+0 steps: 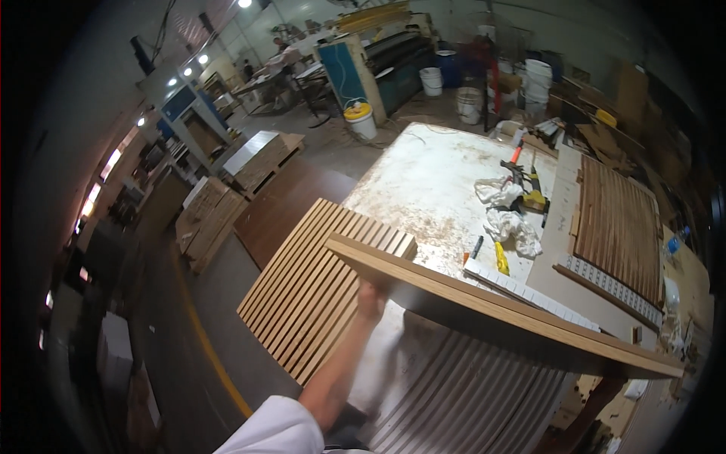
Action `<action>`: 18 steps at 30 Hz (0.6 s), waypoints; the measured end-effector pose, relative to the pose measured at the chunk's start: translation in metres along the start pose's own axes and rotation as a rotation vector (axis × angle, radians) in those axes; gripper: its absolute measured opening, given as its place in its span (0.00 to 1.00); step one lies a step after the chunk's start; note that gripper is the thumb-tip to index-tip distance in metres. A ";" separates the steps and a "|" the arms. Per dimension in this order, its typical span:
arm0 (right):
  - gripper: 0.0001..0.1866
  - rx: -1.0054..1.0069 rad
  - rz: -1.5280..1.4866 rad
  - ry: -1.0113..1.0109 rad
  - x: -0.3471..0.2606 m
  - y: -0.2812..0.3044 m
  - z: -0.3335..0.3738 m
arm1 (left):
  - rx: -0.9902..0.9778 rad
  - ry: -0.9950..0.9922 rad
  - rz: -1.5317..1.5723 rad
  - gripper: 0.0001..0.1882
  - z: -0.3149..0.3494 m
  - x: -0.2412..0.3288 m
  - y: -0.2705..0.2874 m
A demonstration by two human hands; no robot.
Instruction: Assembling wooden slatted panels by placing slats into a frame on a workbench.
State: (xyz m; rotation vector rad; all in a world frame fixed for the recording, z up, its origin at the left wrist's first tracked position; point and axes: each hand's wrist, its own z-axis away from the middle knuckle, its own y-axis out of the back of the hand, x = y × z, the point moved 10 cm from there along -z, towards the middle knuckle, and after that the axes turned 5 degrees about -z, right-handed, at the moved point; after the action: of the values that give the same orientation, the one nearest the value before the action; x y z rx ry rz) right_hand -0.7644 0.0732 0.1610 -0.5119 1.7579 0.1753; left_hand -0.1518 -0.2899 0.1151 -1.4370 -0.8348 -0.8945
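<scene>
A long wood-grain panel (484,295), with a light edge and a dark side facing me, is held up at a slant across the white worktable (423,163). My left hand (370,296) is closed on it near its left end. My right forearm rises under the panel's right end; my right hand's fingers are hidden there. Below the panel spreads a grey ribbed surface (469,386); I cannot tell whether it joins the panel. Left of my left hand, a slatted wooden panel (302,280) lies with light slats and dark gaps.
On the table are an orange-handled hammer (516,155), a yellow-and-black tool (535,200), crumpled white wrapping (514,231), a marker (476,247) and a white ruler-like strip (529,291). A brown slatted stack (616,231) sits at right. Buckets (361,121) and pallets (261,160) stand beyond.
</scene>
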 end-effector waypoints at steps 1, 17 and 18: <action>0.26 -0.021 -0.024 -0.004 -0.004 -0.018 -0.008 | -0.127 -0.072 -0.065 0.45 -0.020 -0.018 0.024; 0.25 -0.306 -0.252 -0.198 -0.103 -0.205 -0.091 | 0.105 0.252 0.131 0.38 0.079 0.155 -0.020; 0.25 -0.363 -0.271 -0.225 -0.108 -0.229 -0.088 | 0.137 0.248 0.130 0.36 0.094 0.164 -0.005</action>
State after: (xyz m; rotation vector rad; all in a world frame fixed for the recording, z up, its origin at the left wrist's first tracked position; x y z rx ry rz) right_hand -0.7264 -0.1384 0.3218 -0.9496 1.4248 0.3488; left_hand -0.0774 -0.1973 0.2623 -1.2174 -0.5983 -0.8787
